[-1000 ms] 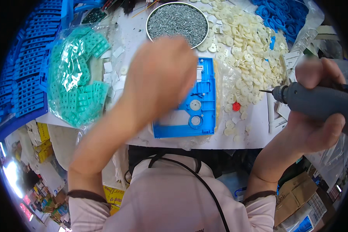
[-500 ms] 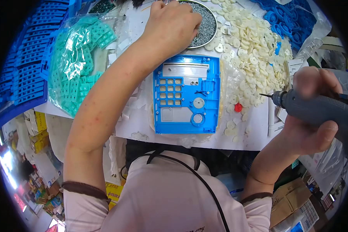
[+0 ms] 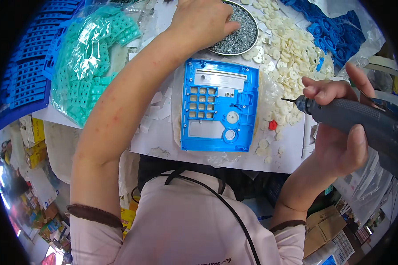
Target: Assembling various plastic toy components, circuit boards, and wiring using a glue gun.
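Observation:
My left hand (image 3: pixel 201 22) reaches over a round dish of small silver screws (image 3: pixel 241 33), its thumb apart from the fingers above them. The other fingertips are partly hidden behind the hand and the upper picture edge. On the right, my right hand (image 3: pixel 336 110) holds a dark grey electric screwdriver (image 3: pixel 353 115), whose thin bit points left; one finger is raised off the body. Between my arms lies a blue plastic housing (image 3: pixel 247 106), inner side up, with a grid of square openings, a white round disc and several screw posts. The bit is well apart from it.
A heap of cream round plastic discs (image 3: pixel 292 57) spreads right of the dish, with a small red piece (image 3: pixel 273 125) at its edge. Bagged turquoise keypads (image 3: pixel 86 66) and stacked blue parts (image 3: pixel 28 79) stand left. More blue parts (image 3: pixel 336 37) lie far right.
My left thumb has stretched out over the screws. My right hand and the screwdriver have shifted slightly left, with fingers spread differently. The whole view has moved a little.

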`<control>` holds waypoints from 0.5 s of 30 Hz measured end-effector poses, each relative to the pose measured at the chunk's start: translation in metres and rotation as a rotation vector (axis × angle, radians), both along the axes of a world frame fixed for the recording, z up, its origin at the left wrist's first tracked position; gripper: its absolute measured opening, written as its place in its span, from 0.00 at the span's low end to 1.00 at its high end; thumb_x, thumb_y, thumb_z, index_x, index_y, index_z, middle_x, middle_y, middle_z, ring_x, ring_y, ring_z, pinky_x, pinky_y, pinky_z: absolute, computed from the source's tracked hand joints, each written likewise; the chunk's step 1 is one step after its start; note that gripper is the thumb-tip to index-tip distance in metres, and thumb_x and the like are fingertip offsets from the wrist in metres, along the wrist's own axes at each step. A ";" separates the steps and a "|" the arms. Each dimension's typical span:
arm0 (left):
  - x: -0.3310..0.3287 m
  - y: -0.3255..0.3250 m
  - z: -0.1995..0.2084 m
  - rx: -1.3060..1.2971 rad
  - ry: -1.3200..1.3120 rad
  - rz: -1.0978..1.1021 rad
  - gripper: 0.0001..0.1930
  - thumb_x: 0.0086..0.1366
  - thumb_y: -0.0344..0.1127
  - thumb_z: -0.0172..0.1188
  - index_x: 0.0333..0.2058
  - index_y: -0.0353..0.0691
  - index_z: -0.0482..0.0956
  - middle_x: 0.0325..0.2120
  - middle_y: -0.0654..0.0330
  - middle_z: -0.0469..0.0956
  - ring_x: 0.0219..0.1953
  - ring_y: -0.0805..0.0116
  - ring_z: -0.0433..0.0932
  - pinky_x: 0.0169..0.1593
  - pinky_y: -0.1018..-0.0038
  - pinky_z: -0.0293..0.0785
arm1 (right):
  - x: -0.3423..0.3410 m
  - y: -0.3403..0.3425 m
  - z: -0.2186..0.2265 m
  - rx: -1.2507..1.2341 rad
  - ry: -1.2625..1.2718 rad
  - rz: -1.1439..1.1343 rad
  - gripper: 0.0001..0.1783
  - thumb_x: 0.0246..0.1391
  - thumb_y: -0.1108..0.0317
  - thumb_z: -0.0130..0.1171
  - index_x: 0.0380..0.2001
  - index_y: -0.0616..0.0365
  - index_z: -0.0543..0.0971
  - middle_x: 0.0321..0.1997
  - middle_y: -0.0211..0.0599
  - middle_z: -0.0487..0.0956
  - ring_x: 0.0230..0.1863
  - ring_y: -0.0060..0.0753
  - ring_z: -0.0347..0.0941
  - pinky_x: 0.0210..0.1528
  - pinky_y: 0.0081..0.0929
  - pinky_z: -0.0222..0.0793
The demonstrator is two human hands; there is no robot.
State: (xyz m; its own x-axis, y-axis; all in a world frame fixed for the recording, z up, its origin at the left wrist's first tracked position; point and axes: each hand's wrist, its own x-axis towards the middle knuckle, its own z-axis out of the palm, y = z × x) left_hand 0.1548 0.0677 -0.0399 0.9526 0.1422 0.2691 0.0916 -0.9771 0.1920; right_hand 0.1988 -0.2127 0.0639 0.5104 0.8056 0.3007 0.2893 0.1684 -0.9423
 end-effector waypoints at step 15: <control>-0.001 -0.016 0.006 0.002 -0.075 0.029 0.10 0.59 0.36 0.56 0.27 0.38 0.84 0.31 0.49 0.83 0.40 0.53 0.81 0.48 0.53 0.64 | -0.006 0.008 -0.007 0.098 0.027 0.055 0.42 0.60 0.48 0.50 0.68 0.67 0.59 0.37 0.41 0.74 0.43 0.42 0.73 0.53 0.49 0.66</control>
